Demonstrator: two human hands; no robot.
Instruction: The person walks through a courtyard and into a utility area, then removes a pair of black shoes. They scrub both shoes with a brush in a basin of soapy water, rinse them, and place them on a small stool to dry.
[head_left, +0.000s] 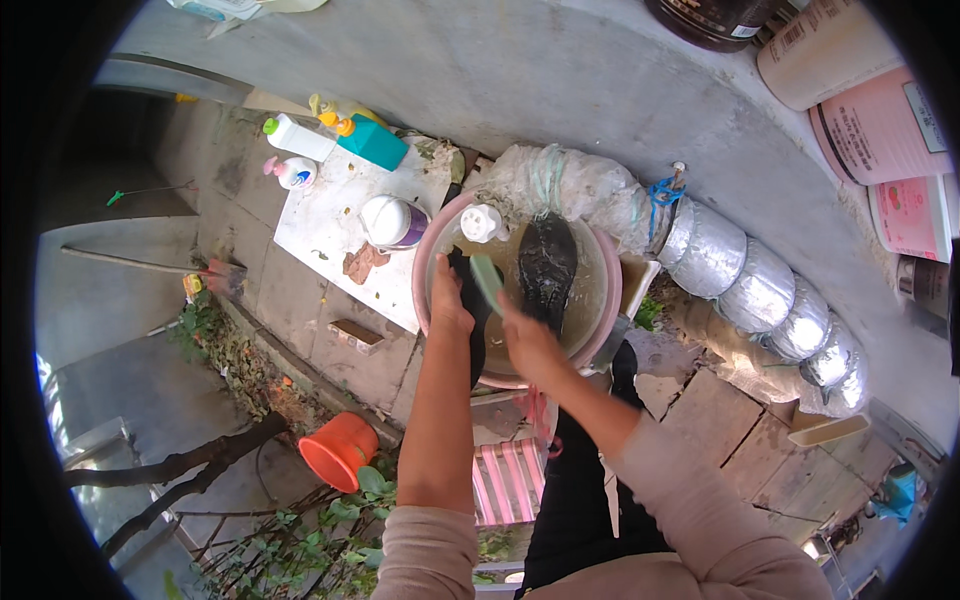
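A pink basin (421, 300) of cloudy water stands before me. My left hand (452, 296) grips a black shoe (477, 300), held on edge over the basin's left side. In my right hand (531, 341) is a pale green brush (487, 279), its head close beside that shoe; whether the bristles touch it I cannot tell. A second black shoe (548, 259) lies sole up in the water, right of the brush. At the basin's far rim sits a white plastic tap-like fitting or cap (481, 223).
Left of the basin, a white board (337, 225) carries a white tub (394, 221), a teal pump bottle (373, 142) and other bottles. Wrapped pipes (705, 247) run along the wall at right. An orange bucket (339, 451) lies tipped near plants. A pink striped stool (508, 484) is below the basin.
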